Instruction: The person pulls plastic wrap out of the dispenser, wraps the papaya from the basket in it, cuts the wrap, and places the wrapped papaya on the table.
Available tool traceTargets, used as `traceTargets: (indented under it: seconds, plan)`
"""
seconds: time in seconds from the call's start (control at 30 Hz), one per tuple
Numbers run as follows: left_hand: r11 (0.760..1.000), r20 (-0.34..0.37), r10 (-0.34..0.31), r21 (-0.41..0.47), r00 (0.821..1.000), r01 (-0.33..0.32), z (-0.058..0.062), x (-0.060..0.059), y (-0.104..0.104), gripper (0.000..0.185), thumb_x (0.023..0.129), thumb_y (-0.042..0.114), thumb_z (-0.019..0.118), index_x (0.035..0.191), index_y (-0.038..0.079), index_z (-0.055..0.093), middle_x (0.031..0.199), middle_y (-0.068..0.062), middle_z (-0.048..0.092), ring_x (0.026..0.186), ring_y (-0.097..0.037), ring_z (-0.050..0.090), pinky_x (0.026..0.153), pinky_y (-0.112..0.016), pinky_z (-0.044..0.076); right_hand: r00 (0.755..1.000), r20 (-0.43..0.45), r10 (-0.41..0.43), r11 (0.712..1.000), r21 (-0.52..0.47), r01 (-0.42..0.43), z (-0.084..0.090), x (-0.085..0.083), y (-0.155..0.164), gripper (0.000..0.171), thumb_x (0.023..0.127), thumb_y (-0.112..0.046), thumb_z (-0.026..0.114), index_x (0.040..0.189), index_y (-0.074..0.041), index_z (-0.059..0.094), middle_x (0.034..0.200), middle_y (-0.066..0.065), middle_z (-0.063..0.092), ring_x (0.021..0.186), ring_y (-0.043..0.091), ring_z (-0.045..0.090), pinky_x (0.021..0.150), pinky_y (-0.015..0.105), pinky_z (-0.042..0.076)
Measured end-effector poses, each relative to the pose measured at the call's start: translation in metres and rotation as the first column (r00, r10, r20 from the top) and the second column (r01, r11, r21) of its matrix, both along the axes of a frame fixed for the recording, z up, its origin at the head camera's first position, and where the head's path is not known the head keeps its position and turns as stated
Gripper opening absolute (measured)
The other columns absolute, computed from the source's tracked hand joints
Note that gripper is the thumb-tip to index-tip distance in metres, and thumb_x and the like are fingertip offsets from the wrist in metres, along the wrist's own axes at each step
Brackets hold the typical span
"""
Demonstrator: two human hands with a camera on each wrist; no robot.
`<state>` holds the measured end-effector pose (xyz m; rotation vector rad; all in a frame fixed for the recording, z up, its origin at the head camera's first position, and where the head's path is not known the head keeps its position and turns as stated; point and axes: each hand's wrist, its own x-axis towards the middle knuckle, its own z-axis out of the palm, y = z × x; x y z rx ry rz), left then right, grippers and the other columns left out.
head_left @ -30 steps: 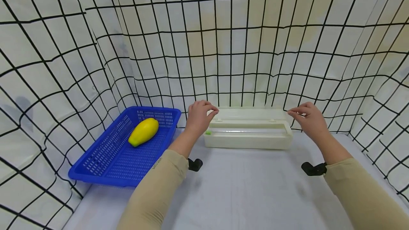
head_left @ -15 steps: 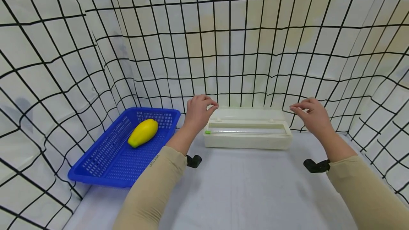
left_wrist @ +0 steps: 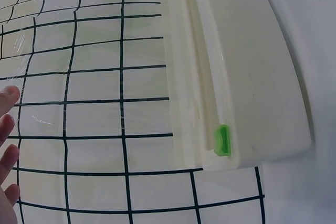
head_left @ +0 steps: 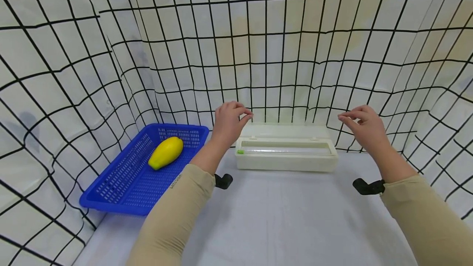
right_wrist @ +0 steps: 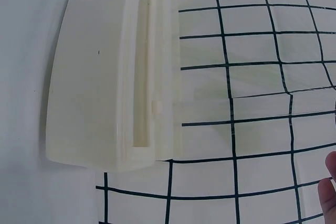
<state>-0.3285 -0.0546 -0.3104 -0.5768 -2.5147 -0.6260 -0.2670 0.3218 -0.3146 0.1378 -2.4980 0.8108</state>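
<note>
A white cling film dispenser lies on the table with its lid tipped back, a film roll inside and a green slider at its left end. Thumb against fingertips, my left hand pinches clear cling film above and behind the box's left end. Glints and creases of the cling film show beside the fingers in the left wrist view. At the right end my right hand is pinched the same way, at the film's other side; the film there is barely visible. Only fingertips show in both wrist views.
A blue plastic basket stands on the left, holding a yellow papaya-like fruit. Black wire grid panels over white sheeting enclose the back and sides. White cloth covers the table.
Both hands have risen above the dispenser, still pinched, and the right one has drifted slightly right. The dispenser, basket and fruit have stayed in place.
</note>
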Motion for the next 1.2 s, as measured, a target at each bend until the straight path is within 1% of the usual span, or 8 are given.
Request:
traceTargets:
  seconds: [0.07,0.17,0.33,0.63,0.8,1.0,1.2]
  plan:
    - [1.0,-0.011,-0.006,0.008,1.0,0.006,0.003,0.0,0.0,0.021,0.098,0.036,0.062,0.107,0.023,0.076,0.12,-0.002,0.06,0.123,-0.028,0.047,0.108,-0.05,0.03,1.0,-0.014,-0.003,1.0,-0.007,0.003,0.002,0.0,-0.001,0.036,0.102,-0.029,0.058,0.114,0.001,0.071,0.113,0.016,0.052,0.104,0.036,0.048,0.083,0.044,0.039]
    - [1.0,-0.021,-0.012,0.014,1.0,0.013,0.006,0.001,0.001,0.02,0.098,0.036,0.062,0.106,0.023,0.076,0.118,-0.001,0.06,0.123,-0.027,0.046,0.108,-0.049,0.029,1.0,-0.023,-0.014,1.0,-0.014,0.013,0.005,0.001,-0.001,0.035,0.102,-0.028,0.058,0.114,0.002,0.071,0.113,0.016,0.052,0.105,0.035,0.048,0.083,0.042,0.039]
    - [1.0,-0.026,-0.01,0.018,1.0,0.011,0.013,0.003,0.002,0.021,0.099,0.036,0.061,0.106,0.023,0.076,0.119,0.0,0.059,0.123,-0.026,0.046,0.109,-0.048,0.028,0.999,-0.026,-0.027,0.999,-0.028,0.026,0.011,0.003,-0.002,0.039,0.102,-0.032,0.057,0.115,0.002,0.07,0.114,0.016,0.052,0.104,0.034,0.047,0.083,0.042,0.038]
    - [1.0,-0.069,-0.01,0.027,0.998,0.012,0.026,0.004,0.003,0.02,0.098,0.035,0.062,0.106,0.023,0.076,0.12,0.0,0.06,0.124,-0.025,0.046,0.109,-0.048,0.03,0.996,-0.082,-0.026,0.999,-0.024,0.024,0.018,0.001,0.001,0.04,0.101,-0.034,0.057,0.115,0.001,0.071,0.113,0.016,0.053,0.099,0.029,0.047,0.078,0.037,0.038]
    - [0.999,-0.088,-0.009,0.032,0.996,0.012,0.033,0.005,0.003,0.019,0.098,0.034,0.062,0.104,0.023,0.077,0.118,0.001,0.061,0.122,-0.025,0.047,0.108,-0.048,0.03,0.996,-0.08,-0.026,0.999,-0.032,0.023,0.024,0.002,0.002,0.042,0.102,-0.036,0.055,0.117,-0.001,0.071,0.116,0.014,0.053,0.1,0.028,0.045,0.077,0.035,0.036]
    - [1.0,-0.095,-0.001,0.031,0.995,0.004,0.04,0.007,0.002,0.019,0.099,0.035,0.061,0.105,0.024,0.076,0.119,0.0,0.061,0.122,-0.025,0.047,0.106,-0.048,0.032,0.995,-0.088,-0.04,0.998,-0.043,0.036,0.032,0.002,0.001,0.045,0.101,-0.039,0.056,0.116,0.001,0.071,0.117,0.014,0.052,0.097,0.026,0.043,0.075,0.036,0.035]
    - [0.999,-0.115,-0.009,0.032,0.993,0.013,0.047,0.011,0.001,0.019,0.099,0.035,0.062,0.105,0.024,0.076,0.118,0.0,0.06,0.122,-0.025,0.047,0.108,-0.049,0.03,0.994,-0.091,-0.057,0.997,-0.055,0.053,0.039,0.005,-0.001,0.046,0.1,-0.04,0.057,0.116,0.0,0.071,0.116,0.012,0.052,0.098,0.026,0.042,0.075,0.035,0.035]
